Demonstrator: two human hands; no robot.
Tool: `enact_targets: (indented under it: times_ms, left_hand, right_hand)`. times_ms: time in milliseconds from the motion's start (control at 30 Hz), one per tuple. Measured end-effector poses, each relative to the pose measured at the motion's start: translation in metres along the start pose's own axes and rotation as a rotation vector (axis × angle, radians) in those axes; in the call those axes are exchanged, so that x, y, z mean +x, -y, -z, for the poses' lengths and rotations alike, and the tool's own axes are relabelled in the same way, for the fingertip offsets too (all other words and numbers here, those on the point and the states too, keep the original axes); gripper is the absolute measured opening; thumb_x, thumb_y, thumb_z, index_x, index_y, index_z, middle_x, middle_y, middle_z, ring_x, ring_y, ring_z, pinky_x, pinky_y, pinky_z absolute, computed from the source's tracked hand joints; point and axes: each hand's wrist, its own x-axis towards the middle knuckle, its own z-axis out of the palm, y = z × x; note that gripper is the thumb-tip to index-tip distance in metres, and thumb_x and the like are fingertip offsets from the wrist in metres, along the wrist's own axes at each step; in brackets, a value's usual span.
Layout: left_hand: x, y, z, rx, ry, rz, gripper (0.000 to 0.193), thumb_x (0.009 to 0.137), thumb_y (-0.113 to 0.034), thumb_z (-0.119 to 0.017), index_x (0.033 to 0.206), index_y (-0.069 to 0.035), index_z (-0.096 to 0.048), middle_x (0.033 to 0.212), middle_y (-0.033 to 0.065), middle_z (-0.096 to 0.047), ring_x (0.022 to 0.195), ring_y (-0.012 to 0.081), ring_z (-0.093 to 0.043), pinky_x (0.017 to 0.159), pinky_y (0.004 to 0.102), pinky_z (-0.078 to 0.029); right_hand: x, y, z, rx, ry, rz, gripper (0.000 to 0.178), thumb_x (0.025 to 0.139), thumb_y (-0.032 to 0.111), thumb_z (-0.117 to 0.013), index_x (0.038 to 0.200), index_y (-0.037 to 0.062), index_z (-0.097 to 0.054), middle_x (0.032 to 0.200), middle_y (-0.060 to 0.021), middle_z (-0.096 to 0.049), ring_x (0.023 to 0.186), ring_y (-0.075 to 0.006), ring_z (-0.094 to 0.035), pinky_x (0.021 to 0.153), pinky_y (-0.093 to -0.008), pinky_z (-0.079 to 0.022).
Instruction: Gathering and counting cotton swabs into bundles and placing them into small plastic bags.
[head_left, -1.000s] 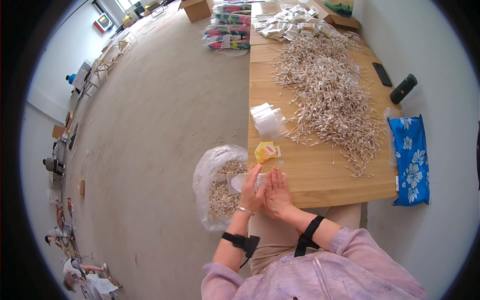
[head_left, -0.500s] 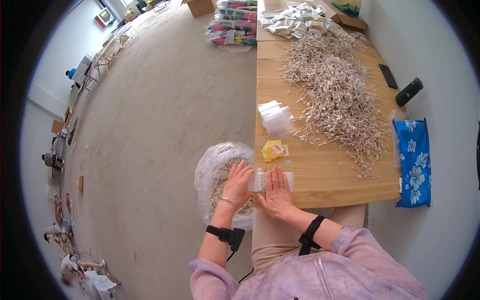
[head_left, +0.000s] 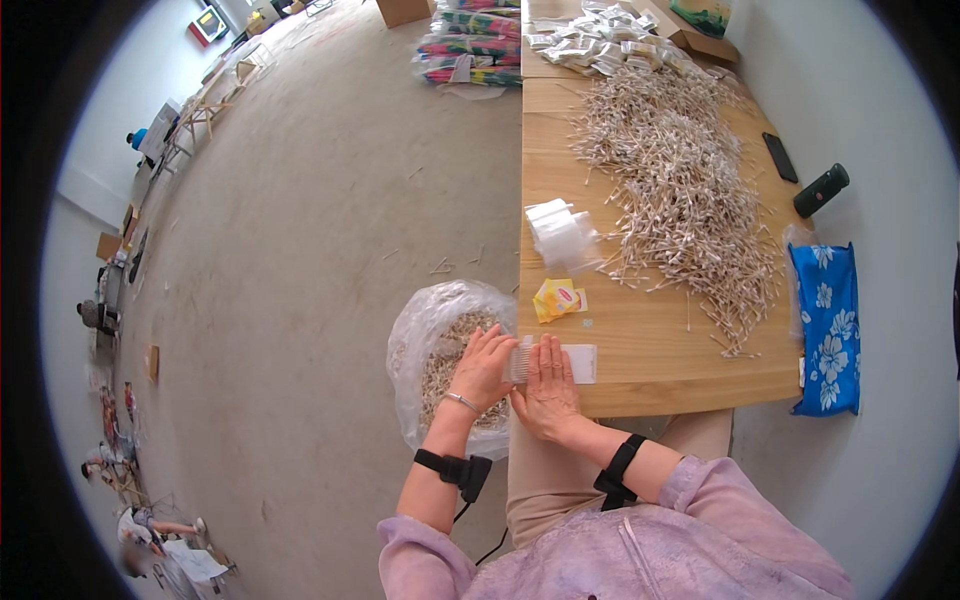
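I see the right hand (head_left: 549, 388) flat on the swab packet (head_left: 521, 361), fingers straight; whether the left hand (head_left: 482, 368) grasps, I cannot tell.

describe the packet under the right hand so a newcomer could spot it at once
Find the wooden table, then its near left corner. There the right hand lies flat over a clear plastic packet. Unlike the loose cotton swab heap farther away, its swabs lie in one neat row, just left of that hand.

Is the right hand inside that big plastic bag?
No, the right hand lies flat on the small packet on the wooden table.
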Motion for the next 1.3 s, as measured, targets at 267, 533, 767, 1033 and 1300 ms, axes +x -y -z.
enact_targets:
  times_ms: [267,533,767,1033,1300]
  left_hand:
    - [-0.023,0.029,-0.013,-0.206,-0.192,0.192,0.08,0.065,-0.009,-0.074,0.135,-0.001,-0.035,0.138,0.0182,-0.039,0.132,0.0316,-0.033,0.112,0.0407,-0.022]
    - [-0.018,0.031,-0.054,-1.147,-0.348,0.627,0.032,0.094,-0.024,-0.055,0.114,0.001,-0.057,0.098,0.0022,-0.064,0.085,0.0087,-0.058,0.074,0.0231,-0.047]
    - [0.001,0.013,-0.065,-1.028,-0.413,0.64,0.03,0.092,-0.028,-0.057,0.096,0.001,-0.064,0.083,0.0043,-0.066,0.075,0.0098,-0.057,0.068,0.0252,-0.046]
    - [0.001,0.013,-0.075,-0.932,-0.52,0.558,0.031,0.093,-0.028,-0.055,0.088,0.002,-0.062,0.075,0.0057,-0.065,0.067,0.011,-0.055,0.063,0.0274,-0.045]
    - [0.003,0.02,-0.083,-0.897,-0.501,0.521,0.033,0.093,-0.032,-0.056,0.09,0.0,-0.062,0.076,0.0008,-0.062,0.069,0.0071,-0.054,0.062,0.0234,-0.045]
  right_hand:
    - [0.003,0.016,-0.009,0.049,-0.011,-0.027,0.096,0.084,0.04,-0.053,0.14,-0.011,0.005,0.148,-0.0297,0.004,0.139,-0.0415,0.007,0.113,-0.047,0.002]
    - [0.01,0.022,-0.008,0.072,0.064,-0.069,0.097,0.084,0.041,-0.053,0.14,-0.0108,0.007,0.148,-0.0298,0.006,0.139,-0.0414,0.009,0.113,-0.0466,0.003]
    - [0.009,0.02,-0.011,0.037,0.047,-0.024,0.094,0.083,0.043,-0.049,0.142,-0.009,0.003,0.149,-0.0283,0.002,0.14,-0.0397,0.006,0.114,-0.046,0.002]
    - [0.019,-0.003,0.004,0.05,-0.081,-0.005,0.078,0.081,0.029,-0.055,0.141,-0.0042,-0.017,0.147,-0.0239,-0.016,0.138,-0.0377,-0.012,0.111,-0.048,-0.012]
    - [0.085,-0.063,0.047,0.058,-0.4,-0.376,0.044,0.077,0.021,-0.068,0.118,0.0096,-0.056,0.113,-0.0057,-0.053,0.107,-0.0268,-0.046,0.09,-0.0414,-0.038]
